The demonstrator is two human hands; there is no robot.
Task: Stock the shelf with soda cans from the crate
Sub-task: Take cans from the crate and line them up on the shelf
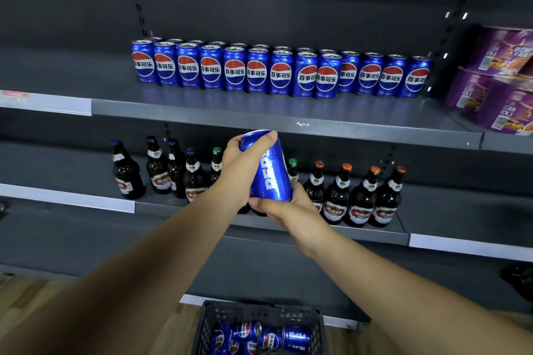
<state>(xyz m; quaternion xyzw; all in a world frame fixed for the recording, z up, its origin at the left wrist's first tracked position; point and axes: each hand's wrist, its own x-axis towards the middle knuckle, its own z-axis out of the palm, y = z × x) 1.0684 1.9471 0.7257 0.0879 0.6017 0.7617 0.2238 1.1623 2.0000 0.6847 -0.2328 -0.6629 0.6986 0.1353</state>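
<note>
Dark shelf (259, 118) behind; left hand (237, 173), right hand (291, 214) grip can (271, 179), near-upright, top tilted left.

A dark grey metal shelving unit (288, 121) fills the frame. Its plain back panel (259, 8) grows dim and shadowed toward the top. Slotted upright rails (140, 13) run down at upper left and upper right. Pale label strips (46, 105) edge some shelf fronts. Brown beer bottles (336, 199) line a lower shelf at centre. Purple boxes (496, 81) are stacked at far right. Light brown wood-grain floor (31, 294) shows at lower left.
</note>
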